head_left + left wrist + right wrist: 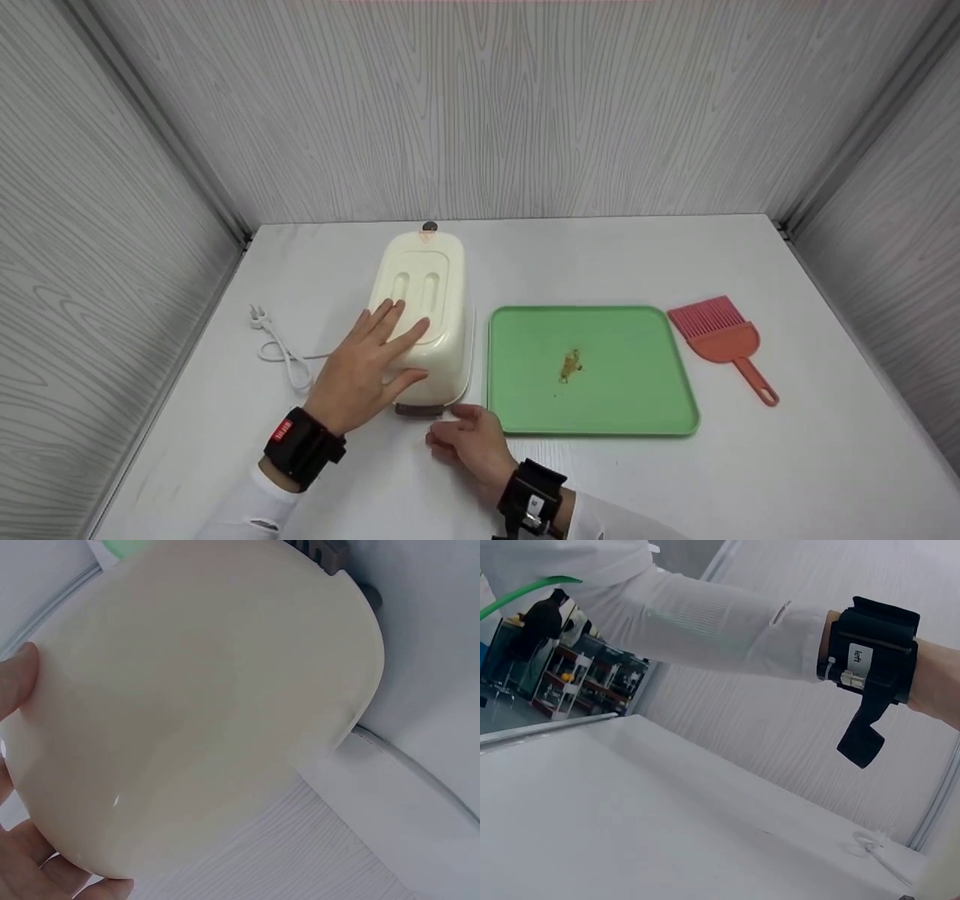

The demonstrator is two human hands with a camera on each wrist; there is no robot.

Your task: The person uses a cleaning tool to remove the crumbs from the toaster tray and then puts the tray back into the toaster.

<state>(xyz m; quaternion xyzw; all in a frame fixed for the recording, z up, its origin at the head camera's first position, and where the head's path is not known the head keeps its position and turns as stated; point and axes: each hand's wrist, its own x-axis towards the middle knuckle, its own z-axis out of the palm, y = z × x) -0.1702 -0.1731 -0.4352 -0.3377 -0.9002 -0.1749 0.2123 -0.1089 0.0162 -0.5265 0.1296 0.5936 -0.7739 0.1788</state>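
Note:
A cream toaster [442,360] with a lid-like top marked by two long grooves stands left of the middle of the table. My left hand [364,375] rests on its near top end with the fingers spread. In the left wrist view the smooth cream shell [195,705] fills the middle, with fingertips at its edge. Low on the toaster's near end is a dark brown tab [418,410]. Beside that tab my right hand [476,446] has its fingers loosely bent, an index fingertip close to the toaster's base. Nothing shows in its grasp; the right wrist view leaves its fingers out.
Right of the toaster lies a green tray [630,405] with brown crumbs [570,366] on it. A red brush with an orange dustpan-like holder and handle [727,343] lies farther right. The white plug and cord [281,349] lie to the left. Grey panels enclose the table.

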